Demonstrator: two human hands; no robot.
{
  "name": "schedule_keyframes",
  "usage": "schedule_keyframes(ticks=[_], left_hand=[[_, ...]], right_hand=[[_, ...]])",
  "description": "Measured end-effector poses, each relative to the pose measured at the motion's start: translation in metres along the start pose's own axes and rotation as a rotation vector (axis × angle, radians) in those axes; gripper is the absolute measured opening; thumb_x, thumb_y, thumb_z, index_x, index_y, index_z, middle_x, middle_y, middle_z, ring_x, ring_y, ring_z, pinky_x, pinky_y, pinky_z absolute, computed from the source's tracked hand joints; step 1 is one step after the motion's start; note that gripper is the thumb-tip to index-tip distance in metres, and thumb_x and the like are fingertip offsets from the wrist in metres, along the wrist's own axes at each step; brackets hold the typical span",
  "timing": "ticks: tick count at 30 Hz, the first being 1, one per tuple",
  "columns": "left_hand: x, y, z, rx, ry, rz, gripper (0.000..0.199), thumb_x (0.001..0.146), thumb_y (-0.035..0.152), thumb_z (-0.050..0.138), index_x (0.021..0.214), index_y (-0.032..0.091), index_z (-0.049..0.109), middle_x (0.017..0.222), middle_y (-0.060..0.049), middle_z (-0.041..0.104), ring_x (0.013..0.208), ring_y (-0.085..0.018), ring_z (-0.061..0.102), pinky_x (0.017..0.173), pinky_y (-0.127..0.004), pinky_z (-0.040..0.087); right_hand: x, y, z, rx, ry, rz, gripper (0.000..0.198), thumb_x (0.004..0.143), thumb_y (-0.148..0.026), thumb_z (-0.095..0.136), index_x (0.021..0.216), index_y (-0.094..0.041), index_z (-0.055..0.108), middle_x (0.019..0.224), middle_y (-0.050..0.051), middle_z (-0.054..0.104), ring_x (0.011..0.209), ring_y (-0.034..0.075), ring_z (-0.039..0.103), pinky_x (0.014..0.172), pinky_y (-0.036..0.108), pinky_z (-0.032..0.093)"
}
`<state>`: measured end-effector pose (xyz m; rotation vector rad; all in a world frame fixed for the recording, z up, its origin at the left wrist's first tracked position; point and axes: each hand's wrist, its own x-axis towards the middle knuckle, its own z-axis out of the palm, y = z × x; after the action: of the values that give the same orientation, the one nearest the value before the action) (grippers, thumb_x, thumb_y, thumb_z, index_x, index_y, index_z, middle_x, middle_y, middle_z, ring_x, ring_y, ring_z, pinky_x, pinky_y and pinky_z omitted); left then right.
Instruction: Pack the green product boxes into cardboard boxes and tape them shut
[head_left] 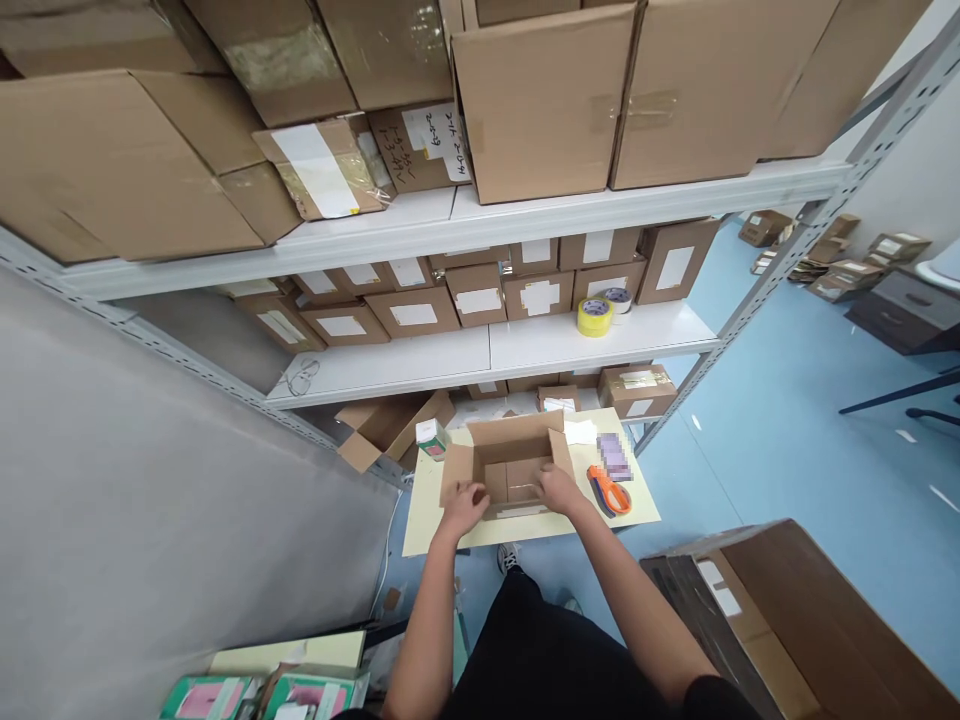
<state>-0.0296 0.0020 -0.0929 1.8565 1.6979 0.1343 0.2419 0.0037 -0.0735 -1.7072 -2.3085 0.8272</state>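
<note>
An open cardboard box [525,434] sits on a small pale-yellow table, its flaps folded outward and its inside showing bare cardboard. My left hand [463,508] is at the near left corner, fingers curled over the wall. Over the near right edge, my right hand [559,488] is closed, with its fingertips bent into the box. Right of the box lie scissors with orange handles [613,495] and a blurred purple item [615,457]. A white slip [580,432] lies behind them. At the left stands a small white and green carton [431,439].
A metal shelf [420,235] holding many cardboard boxes rises beyond the table [424,535]. Rolls of tape [594,318] sit on its middle level. An empty open carton [382,430] leans at left. A large open carton [817,600] stands at right, green packages [202,698] at lower left.
</note>
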Motion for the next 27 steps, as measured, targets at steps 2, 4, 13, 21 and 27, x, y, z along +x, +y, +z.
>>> schedule_keyframes(ticks=[2,4,13,21,27], left_hand=[[-0.005,-0.019,0.009,0.012,-0.149,-0.059,0.081,0.069,0.053,0.081,0.141,0.020,0.061,0.166,-0.015,0.039,0.158,-0.042,0.022,0.125,-0.052,0.029],[-0.010,-0.031,0.023,0.033,-0.208,-0.069,0.103,0.054,0.049,0.092,0.145,0.019,0.057,0.173,-0.016,0.019,0.159,-0.044,0.013,0.124,-0.049,0.030],[0.008,-0.029,0.083,0.077,0.328,0.001,0.012,0.084,0.025,0.076,0.095,0.022,0.070,0.155,-0.013,0.045,0.145,-0.035,0.043,0.116,-0.051,0.040],[0.043,-0.038,0.060,-0.122,0.093,-0.029,0.016,0.079,0.017,0.077,0.085,0.019,0.063,0.165,-0.009,0.030,0.127,-0.028,0.060,0.108,-0.040,0.047],[0.024,-0.024,0.070,-0.292,0.170,-0.096,0.016,0.070,0.009,0.071,0.079,0.017,0.061,0.166,-0.009,0.030,0.130,-0.031,0.058,0.109,-0.043,0.045]], right_hand=[[-0.008,0.017,0.003,-0.099,0.026,0.134,0.044,0.093,-0.033,0.066,0.134,-0.017,0.068,0.150,0.022,0.056,0.148,0.039,0.041,0.116,0.051,0.035],[-0.015,0.034,0.010,-0.109,0.011,0.260,0.084,0.080,-0.040,0.081,0.156,-0.025,0.047,0.168,0.021,0.031,0.156,0.045,0.024,0.118,0.058,0.030],[0.002,0.061,0.064,-0.082,0.119,0.412,0.110,0.075,-0.019,0.079,0.167,-0.033,0.019,0.175,0.016,0.004,0.145,0.042,0.044,0.107,0.046,0.048],[0.017,0.070,0.072,-0.121,0.185,0.372,0.106,0.076,-0.017,0.076,0.166,-0.032,0.021,0.172,0.018,0.015,0.136,0.040,0.054,0.102,0.045,0.051],[0.006,0.083,0.073,-0.106,0.177,0.320,0.105,0.074,-0.012,0.071,0.165,-0.029,0.023,0.170,0.021,0.019,0.133,0.039,0.058,0.099,0.045,0.052]])
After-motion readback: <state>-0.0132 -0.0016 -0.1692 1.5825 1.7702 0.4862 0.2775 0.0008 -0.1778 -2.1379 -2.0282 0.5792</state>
